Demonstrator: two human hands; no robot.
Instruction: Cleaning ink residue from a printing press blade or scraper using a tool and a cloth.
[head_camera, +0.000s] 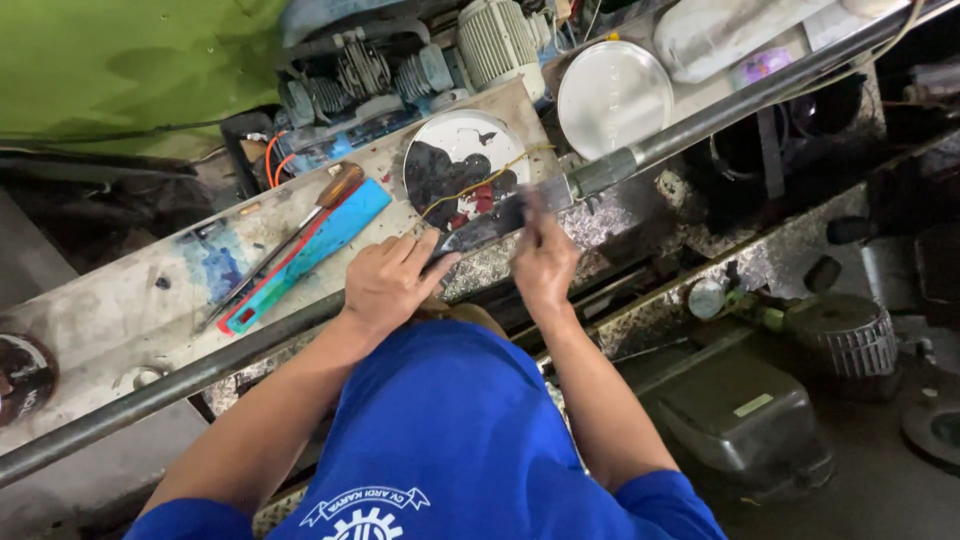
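Observation:
A long dark metal rod (200, 372) runs from the lower left up to the upper right, passing through a grey sleeve (603, 172). My left hand (392, 282) is wrapped around the rod near its middle. My right hand (541, 258) is blurred and rests on the rod just right of it, fingers closed about the bar. Whether it holds anything besides the rod I cannot tell. Behind my hands lies a white round lid (462, 166) smeared with dark grease, with a yellow wire across it.
A screwdriver with a brown handle (292, 235) lies on a blue and red flat case (312, 251) on the stained workbench (110, 310). A silver round lid (613, 96), motor parts (380, 75) and a fan-covered motor (850, 335) stand around.

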